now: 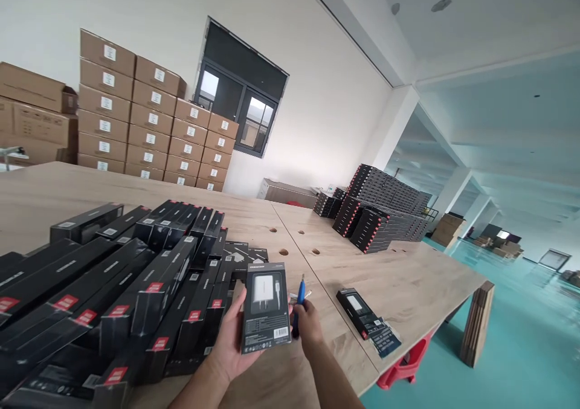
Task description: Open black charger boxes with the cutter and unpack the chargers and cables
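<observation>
**A charger box point(265, 307) held up**

The left hand point(231, 342) grips the box from below, over the wooden table point(290, 385) and just beside a big pile of black boxes point(136, 294). The right hand point(308, 324) holds a blue screwdriver point(296, 312) tight, right next to the box.

Okay, the left hand point(229, 342) has a printed retail box point(266, 307) of glossy black card, smooth with a slick sheen. The right hand point(309, 324) is on a blue-handled screwdriver point(295, 329), shiny plastic grip, pale metal tip catching the light. Just left of the box, a heap of black packs point(149, 294) gleams the same way. Right of the hands, the tabletop point(408, 300) is pale wood, matt, faintly grained. Well beyond, brown cardboard cartons point(145, 119) look dull, papery.
</observation>
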The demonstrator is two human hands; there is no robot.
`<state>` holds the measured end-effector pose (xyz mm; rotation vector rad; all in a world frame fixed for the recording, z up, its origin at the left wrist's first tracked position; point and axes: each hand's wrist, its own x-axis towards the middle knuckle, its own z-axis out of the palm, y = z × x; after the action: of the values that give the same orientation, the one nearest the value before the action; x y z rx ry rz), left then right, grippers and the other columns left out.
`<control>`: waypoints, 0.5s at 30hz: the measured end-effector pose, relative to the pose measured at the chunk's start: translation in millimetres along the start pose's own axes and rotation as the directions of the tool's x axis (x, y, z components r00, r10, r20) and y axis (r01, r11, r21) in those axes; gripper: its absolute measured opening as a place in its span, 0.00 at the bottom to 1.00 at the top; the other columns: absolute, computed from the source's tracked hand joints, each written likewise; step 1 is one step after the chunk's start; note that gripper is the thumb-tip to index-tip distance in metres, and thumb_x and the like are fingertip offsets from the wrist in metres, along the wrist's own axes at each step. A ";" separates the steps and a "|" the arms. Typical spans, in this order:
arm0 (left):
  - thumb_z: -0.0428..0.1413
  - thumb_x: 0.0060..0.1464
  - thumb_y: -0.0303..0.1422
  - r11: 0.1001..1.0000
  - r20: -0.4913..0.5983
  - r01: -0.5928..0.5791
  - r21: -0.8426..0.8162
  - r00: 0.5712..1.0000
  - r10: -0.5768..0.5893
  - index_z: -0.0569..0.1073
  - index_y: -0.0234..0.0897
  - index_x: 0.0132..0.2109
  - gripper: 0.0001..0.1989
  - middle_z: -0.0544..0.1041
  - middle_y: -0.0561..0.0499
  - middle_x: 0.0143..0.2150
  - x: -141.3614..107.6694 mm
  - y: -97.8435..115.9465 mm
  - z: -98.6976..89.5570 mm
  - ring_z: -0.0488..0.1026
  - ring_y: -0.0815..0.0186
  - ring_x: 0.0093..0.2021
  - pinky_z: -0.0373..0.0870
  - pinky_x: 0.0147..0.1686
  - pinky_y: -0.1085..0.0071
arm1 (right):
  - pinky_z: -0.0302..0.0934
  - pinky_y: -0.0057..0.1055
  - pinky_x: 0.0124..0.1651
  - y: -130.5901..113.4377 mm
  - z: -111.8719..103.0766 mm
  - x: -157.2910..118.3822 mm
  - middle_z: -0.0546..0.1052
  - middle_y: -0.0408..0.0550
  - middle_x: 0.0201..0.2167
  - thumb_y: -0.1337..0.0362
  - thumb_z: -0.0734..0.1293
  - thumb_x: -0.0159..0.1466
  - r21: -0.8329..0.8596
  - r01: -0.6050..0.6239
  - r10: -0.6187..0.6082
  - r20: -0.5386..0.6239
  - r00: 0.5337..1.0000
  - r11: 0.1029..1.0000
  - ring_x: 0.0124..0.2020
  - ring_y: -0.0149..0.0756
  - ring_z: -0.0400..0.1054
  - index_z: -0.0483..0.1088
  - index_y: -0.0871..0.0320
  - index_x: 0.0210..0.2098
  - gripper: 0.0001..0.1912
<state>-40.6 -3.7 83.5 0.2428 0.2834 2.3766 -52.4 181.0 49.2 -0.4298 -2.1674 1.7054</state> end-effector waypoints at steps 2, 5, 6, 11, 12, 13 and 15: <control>0.54 0.63 0.47 1.000 0.022 0.005 0.014 1.000 -0.006 0.74 0.29 0.61 0.28 0.81 0.33 0.52 1.7 -0.3 -5.0 0.76 0.42 0.57 0.67 0.61 0.44 | 0.61 0.29 0.27 -4.1 -17.1 -6.8 0.73 0.46 0.24 0.48 0.64 0.59 0.051 -0.009 0.009 -0.002 1.000 0.999 0.24 0.36 0.67 0.73 0.60 0.37 0.21; 0.53 0.63 0.47 0.998 0.060 0.032 0.052 0.998 -0.035 0.72 0.27 0.62 0.30 0.81 0.32 0.52 5.1 -3.3 -11.5 0.76 0.43 0.57 0.66 0.61 0.45 | 0.59 0.28 0.26 5.7 -53.9 -49.1 0.70 0.42 0.22 0.44 0.64 0.61 0.068 0.040 -0.041 0.021 0.999 0.997 0.24 0.34 0.65 0.73 0.61 0.47 0.27; 0.54 0.63 0.47 0.997 0.069 0.046 0.065 0.996 -0.050 0.71 0.27 0.63 0.30 0.81 0.32 0.52 5.9 -5.2 -12.2 0.77 0.43 0.57 0.66 0.61 0.45 | 0.61 0.28 0.28 11.7 -65.3 -68.7 0.71 0.42 0.24 0.43 0.64 0.63 0.042 0.093 -0.094 0.024 0.995 0.995 0.25 0.35 0.66 0.72 0.60 0.51 0.29; 0.57 0.61 0.45 0.985 -0.006 0.132 0.108 0.991 -0.132 0.69 0.30 0.65 0.31 0.82 0.33 0.51 6.9 -21.2 -3.8 0.79 0.43 0.52 0.70 0.58 0.47 | 0.69 0.31 0.46 27.5 -91.5 -152.8 0.79 0.49 0.44 0.52 0.65 0.68 -0.227 0.405 -0.410 0.029 0.912 0.885 0.43 0.41 0.75 0.68 0.52 0.58 0.22; 0.57 0.61 0.45 0.979 -0.052 0.158 0.125 0.987 -0.153 0.69 0.30 0.65 0.31 0.82 0.34 0.50 6.7 -25.2 -1.3 0.80 0.43 0.51 0.71 0.57 0.47 | 0.69 0.30 0.49 25.4 -92.0 -160.8 0.79 0.49 0.47 0.55 0.64 0.68 -0.279 0.450 -0.455 0.049 0.889 0.848 0.46 0.41 0.75 0.68 0.51 0.58 0.19; 0.57 0.61 0.45 0.971 -0.100 0.188 0.146 0.980 -0.174 0.69 0.30 0.65 0.32 0.82 0.33 0.49 6.3 -29.2 0.9 0.80 0.43 0.50 0.73 0.55 0.47 | 0.69 0.30 0.50 22.3 -92.2 -165.8 0.79 0.49 0.48 0.59 0.63 0.69 -0.325 0.485 -0.491 0.070 0.868 0.812 0.47 0.40 0.75 0.68 0.49 0.58 0.18; 0.57 0.61 0.46 0.951 -0.179 0.244 0.190 0.961 -0.211 0.69 0.29 0.65 0.32 0.83 0.33 0.48 5.3 -36.2 3.9 0.81 0.44 0.48 0.75 0.53 0.48 | 0.71 0.29 0.48 15.1 -92.8 -169.2 0.78 0.48 0.47 0.65 0.62 0.68 -0.407 0.526 -0.530 0.112 0.840 0.747 0.47 0.39 0.76 0.67 0.48 0.60 0.20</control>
<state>-20.2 26.4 77.9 0.1140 0.6077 2.1379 140.8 190.2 40.2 0.0888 -2.3484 0.9193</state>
